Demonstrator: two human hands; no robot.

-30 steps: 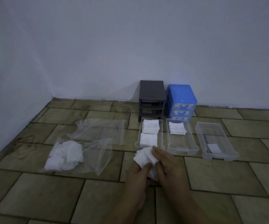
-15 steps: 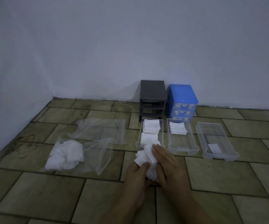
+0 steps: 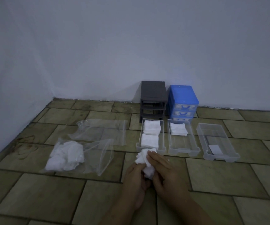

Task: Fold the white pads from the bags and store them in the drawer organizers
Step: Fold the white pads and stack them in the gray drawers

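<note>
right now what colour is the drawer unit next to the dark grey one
Blue, with clear drawers and blue handles; it shows in the head view.

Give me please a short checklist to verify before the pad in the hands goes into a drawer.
1. Pad held by both hands, left hand and right hand: ok.
2. Pad folded flat: not ok, it looks bunched.
3. Left drawer has room: not ok, two stacks fill it.
4. Middle drawer has room: ok, front half bare.
5. Right drawer has room: ok, only a small label inside.
6. More pads in bag: ok.
</note>
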